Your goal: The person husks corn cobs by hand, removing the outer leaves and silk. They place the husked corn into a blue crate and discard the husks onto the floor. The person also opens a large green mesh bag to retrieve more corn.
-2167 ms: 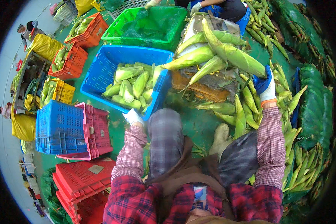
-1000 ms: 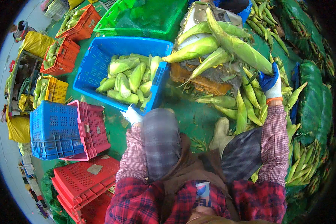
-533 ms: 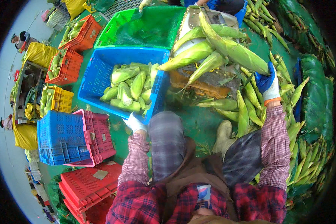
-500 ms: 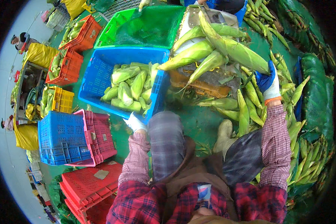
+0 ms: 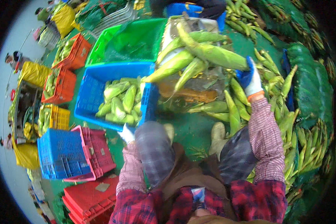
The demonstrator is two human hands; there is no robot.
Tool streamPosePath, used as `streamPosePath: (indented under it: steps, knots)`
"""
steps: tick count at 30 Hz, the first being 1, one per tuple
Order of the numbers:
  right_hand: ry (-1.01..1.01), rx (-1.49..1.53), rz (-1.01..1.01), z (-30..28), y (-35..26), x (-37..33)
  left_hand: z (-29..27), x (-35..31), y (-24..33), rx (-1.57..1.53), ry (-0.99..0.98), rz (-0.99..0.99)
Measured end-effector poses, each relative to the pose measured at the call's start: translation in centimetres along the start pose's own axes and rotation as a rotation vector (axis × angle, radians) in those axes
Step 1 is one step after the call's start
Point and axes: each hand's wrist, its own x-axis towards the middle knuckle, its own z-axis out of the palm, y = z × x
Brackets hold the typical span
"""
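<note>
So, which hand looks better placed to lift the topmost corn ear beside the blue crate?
Probably the right hand: it is at the near end of that corn ear, while the left hand is down by the near edge of the blue crate.

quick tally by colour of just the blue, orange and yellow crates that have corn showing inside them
Blue crate: 1
Orange crates: 2
Yellow crate: 1
Total: 4
</note>
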Motion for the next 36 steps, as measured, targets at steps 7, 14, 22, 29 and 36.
streamPosePath:
  steps: [7,14,22,29,36]
  knots:
    - [0.074,-0.308,0.003,2.4,-1.8,-3.5,1.4,-5.1,10.8,0.184,0.03,0.299]
    - [0.084,-0.251,-0.054,3.7,-1.4,-3.8,9.1,-12.2,27.2,0.115,-0.441,0.711]
    - [0.172,-0.162,-0.113,4.6,-0.7,-3.2,19.5,-22.4,26.8,0.518,-0.831,1.5]
    - [0.094,-0.158,-0.118,3.7,-1.9,-4.7,20.9,-24.4,24.2,0.653,-0.962,1.444]
    - [-0.066,-0.092,-0.05,5.9,-2.3,-8.0,22.0,-25.2,25.2,0.58,-0.759,1.672]
